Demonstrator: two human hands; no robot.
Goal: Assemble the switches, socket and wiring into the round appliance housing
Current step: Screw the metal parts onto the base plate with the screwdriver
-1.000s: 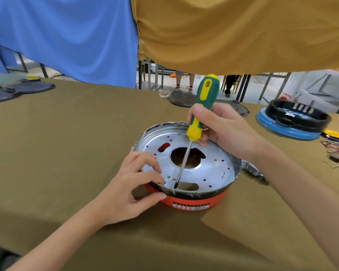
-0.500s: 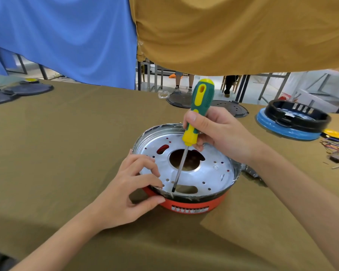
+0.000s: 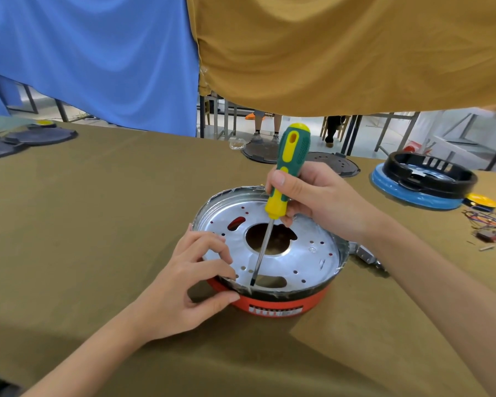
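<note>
The right hand (image 3: 324,200) grips a screwdriver (image 3: 281,193), its tip set on the metal plate (image 3: 301,253) of the housing (image 3: 272,303), which sits between both hands. The left hand (image 3: 184,285) pinches the housing's near-left rim, fingers inside, thumb outside.

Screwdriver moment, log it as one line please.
right hand grips screwdriver | tip at near edge of silver plate | left hand pinches red housing rim | wiring lies aside
</note>
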